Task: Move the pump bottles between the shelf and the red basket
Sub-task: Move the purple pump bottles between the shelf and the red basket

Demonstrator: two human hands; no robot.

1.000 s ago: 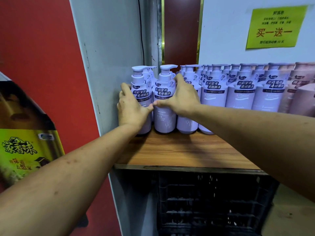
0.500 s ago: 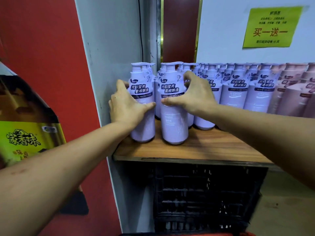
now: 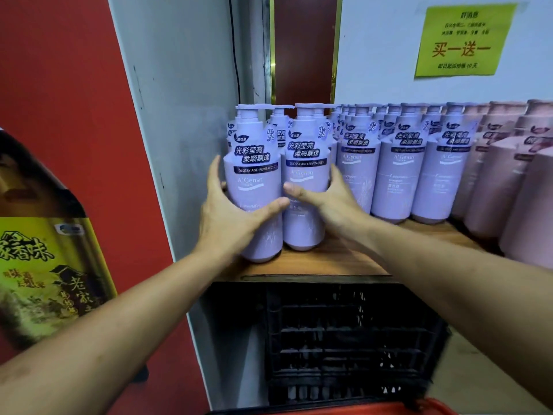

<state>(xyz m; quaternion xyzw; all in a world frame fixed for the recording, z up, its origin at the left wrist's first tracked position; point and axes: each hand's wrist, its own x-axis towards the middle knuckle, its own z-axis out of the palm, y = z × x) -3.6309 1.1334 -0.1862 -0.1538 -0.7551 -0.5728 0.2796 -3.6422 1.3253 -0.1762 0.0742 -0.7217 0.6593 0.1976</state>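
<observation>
Person's left hand [image 3: 227, 217] grips the left lavender plastic pump bottle [image 3: 257, 181]: thumb across the front low on the label, fingers round its far-left side. Right hand [image 3: 332, 202] grips the right lavender plastic pump bottle [image 3: 305, 175] the same way, thumb on the front, fingers round the right side. Thumb tips nearly meet btwn the two bottles. Both bottles upright, side by side, touching or all but, at the near left corner of the brown wooden shelf [image 3: 329, 262]. Bases at shelf level; can't tell if resting on it or just off it.

Behind and to the right: row of matching lavender pump bottles [image 3: 401, 169], several deep, labels facing out. Further right, pale pink pump bottles [image 3: 508, 181], partly blurred.

Under the shelf, a black plastic slatted crate [image 3: 344, 339]. Rim of the red plastic basket [image 3: 434, 408] shows at the bottom edge, near side; inside not visible.

Yellow-green paper notice [image 3: 463, 40] w/ red and black print on the white wall, upper right. Grey-white upright panel [image 3: 179, 85] just left of the shelf; red wall [image 3: 59, 85] beyond it. Yellow-green printed carton [image 3: 45, 265] at far left, near.
</observation>
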